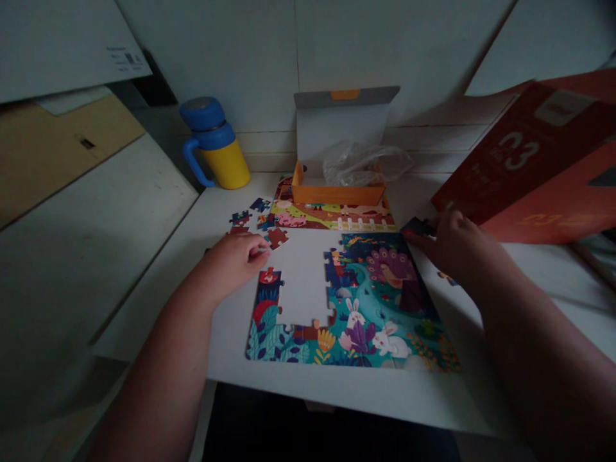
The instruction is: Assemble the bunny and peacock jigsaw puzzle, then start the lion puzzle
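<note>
And here's the puzzle (385, 308) flat on the tabletop (226, 346), a gap open in its far left part, knobs and sockets bared around it. Just beside its far right corner, the right hand (457, 247) has a dark piece (416, 226) pinched between thumb and fingers, gripped by the edge, probably to keep it easy to turn. Over on the puzzle's far left, the left hand (242, 256) rests curled, fingers bent in; whether they grip anything, I can't tell. Right by them lie the loose pieces (260, 221), likely spread there for easy reach. Beyond the puzzle, the orange box (339, 194) stands open on a picture sheet (301, 217), with a plastic bag (353, 163) in it, seemingly parked out of the way, and the mug (224, 157) stands farther left.
</note>
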A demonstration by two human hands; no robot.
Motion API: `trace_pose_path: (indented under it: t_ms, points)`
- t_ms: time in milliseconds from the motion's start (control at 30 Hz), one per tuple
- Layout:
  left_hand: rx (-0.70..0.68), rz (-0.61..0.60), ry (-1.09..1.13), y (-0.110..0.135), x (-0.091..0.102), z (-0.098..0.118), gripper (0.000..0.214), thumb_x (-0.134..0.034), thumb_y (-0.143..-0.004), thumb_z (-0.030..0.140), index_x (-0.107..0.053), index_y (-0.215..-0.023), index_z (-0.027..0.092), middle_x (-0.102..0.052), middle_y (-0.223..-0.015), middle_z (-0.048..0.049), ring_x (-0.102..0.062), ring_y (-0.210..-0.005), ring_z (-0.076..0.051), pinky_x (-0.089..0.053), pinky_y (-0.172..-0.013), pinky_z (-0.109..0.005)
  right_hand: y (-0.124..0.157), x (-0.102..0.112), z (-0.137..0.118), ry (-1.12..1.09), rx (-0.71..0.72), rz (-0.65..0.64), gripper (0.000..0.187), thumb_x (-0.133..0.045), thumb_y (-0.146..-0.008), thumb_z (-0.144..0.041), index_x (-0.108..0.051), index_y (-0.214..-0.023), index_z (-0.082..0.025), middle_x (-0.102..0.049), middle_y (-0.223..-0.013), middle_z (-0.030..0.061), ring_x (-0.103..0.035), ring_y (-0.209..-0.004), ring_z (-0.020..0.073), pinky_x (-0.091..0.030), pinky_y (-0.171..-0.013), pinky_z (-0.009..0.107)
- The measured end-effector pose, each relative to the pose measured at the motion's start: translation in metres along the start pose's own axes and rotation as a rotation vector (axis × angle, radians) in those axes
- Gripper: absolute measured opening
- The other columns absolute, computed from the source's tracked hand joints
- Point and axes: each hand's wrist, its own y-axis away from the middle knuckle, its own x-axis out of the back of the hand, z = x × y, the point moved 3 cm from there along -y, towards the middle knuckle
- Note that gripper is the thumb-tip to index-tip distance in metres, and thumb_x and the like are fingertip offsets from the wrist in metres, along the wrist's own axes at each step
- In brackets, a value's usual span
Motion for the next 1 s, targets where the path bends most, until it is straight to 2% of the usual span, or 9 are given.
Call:
trace_pose_path:
  t_ms: [133, 267, 367, 467, 600, 700, 833, 933, 1000]
  points:
    - [-0.010, -0.005, -0.019, 0.000, -0.004, 0.000, 0.029, -0.058, -0.101, 0.039, -0.077, -0.115, 0.022, -0.075, -0.090, -0.0032, -0.066, -0.078, -0.020, -0.045, -0.069, -0.031, 0.005, 0.016, -0.012, -0.073, -0.064, 0.053, 0.042, -0.057, -0.104, -0.052, -0.059, -0.125, -0.016, -0.077, -0.109, 0.0229, -0.075, -0.092, 0.0384, -0.047, -0.070, 0.040]
    - [-0.079, -0.049, 0.043, 0.000, -0.010, 0.005, 0.035, -0.059, -0.102, 0.032, -0.074, -0.133, 0.026, -0.077, -0.098, -0.0033, -0.067, -0.084, -0.020, -0.048, -0.074, -0.032, 0.010, 0.029, -0.031, -0.245, 0.050, 0.146, 0.027, -0.063, -0.101, -0.043, -0.063, -0.117, -0.020, -0.079, -0.108, 0.0171, -0.075, -0.089, 0.0316, -0.050, -0.074, 0.037]
    - [-0.125, -0.048, 0.109, 0.001, -0.011, 0.015, 0.036, -0.060, -0.104, 0.031, -0.073, -0.137, 0.026, -0.074, -0.098, -0.0038, -0.066, -0.082, -0.019, -0.048, -0.073, -0.031, 0.019, 0.029, -0.050, -0.380, 0.220, 0.130, 0.017, -0.064, -0.099, -0.035, -0.066, -0.112, -0.024, -0.079, -0.102, 0.0100, -0.074, -0.081, 0.0255, -0.053, -0.074, 0.034]
    - [-0.169, -0.018, 0.236, 0.005, -0.009, 0.030, 0.033, -0.068, -0.103, 0.037, -0.074, -0.133, 0.025, -0.072, -0.096, -0.0023, -0.064, -0.077, -0.016, -0.048, -0.067, -0.029, 0.035, 0.027, -0.075, -0.545, 0.490, 0.071, 0.009, -0.063, -0.100, -0.029, -0.069, -0.106, -0.025, -0.078, -0.092, 0.0048, -0.072, -0.073, 0.0207, -0.054, -0.069, 0.031]
    - [-0.296, 0.003, 0.381, 0.010, -0.009, 0.055, 0.036, -0.081, -0.097, 0.043, -0.073, -0.127, 0.026, -0.075, -0.106, -0.0025, -0.067, -0.089, -0.017, -0.052, -0.072, -0.028, 0.061, 0.028, -0.108, -0.696, 0.881, 0.039, 0.011, -0.062, -0.105, -0.020, -0.072, -0.109, -0.024, -0.080, -0.102, 0.0049, -0.076, -0.087, 0.0186, -0.059, -0.080, 0.029]
    - [-0.361, 0.003, 0.404, 0.013, -0.013, 0.068, 0.023, -0.081, -0.098, 0.035, -0.074, -0.117, 0.025, -0.077, -0.108, -0.0011, -0.069, -0.091, -0.016, -0.053, -0.079, -0.029, 0.073, 0.024, -0.124, -0.760, 1.029, 0.024, 0.012, -0.063, -0.107, -0.018, -0.072, -0.113, -0.024, -0.081, -0.106, 0.0044, -0.078, -0.095, 0.0182, -0.060, -0.086, 0.030]
    - [-0.332, -0.064, 0.433, 0.013, -0.020, 0.073, 0.005, -0.077, -0.098, 0.025, -0.072, -0.097, 0.022, -0.071, -0.085, 0.0039, -0.063, -0.073, -0.011, -0.048, -0.069, -0.026, 0.078, 0.015, -0.132, -0.800, 1.093, -0.008, 0.013, -0.062, -0.109, -0.018, -0.072, -0.114, -0.024, -0.081, -0.105, 0.0038, -0.077, -0.095, 0.0179, -0.060, -0.084, 0.031]
    - [-0.264, -0.101, 0.470, 0.011, -0.019, 0.064, 0.009, -0.076, -0.099, 0.030, -0.073, -0.096, 0.023, -0.070, -0.080, 0.0044, -0.062, -0.069, -0.011, -0.047, -0.064, -0.025, 0.076, 0.013, -0.130, -0.785, 1.025, -0.037, 0.015, -0.066, -0.108, -0.023, -0.070, -0.122, -0.024, -0.080, -0.110, 0.0050, -0.077, -0.095, 0.0184, -0.060, -0.083, 0.032]
    - [-0.203, -0.078, 0.506, 0.010, -0.014, 0.052, 0.012, -0.074, -0.100, 0.035, -0.074, -0.101, 0.023, -0.074, -0.086, 0.0024, -0.067, -0.074, -0.013, -0.051, -0.067, -0.026, 0.074, 0.015, -0.126, -0.765, 0.976, -0.031, 0.019, -0.068, -0.107, -0.028, -0.068, -0.125, -0.023, -0.079, -0.113, 0.0069, -0.076, -0.098, 0.0196, -0.061, -0.085, 0.033]
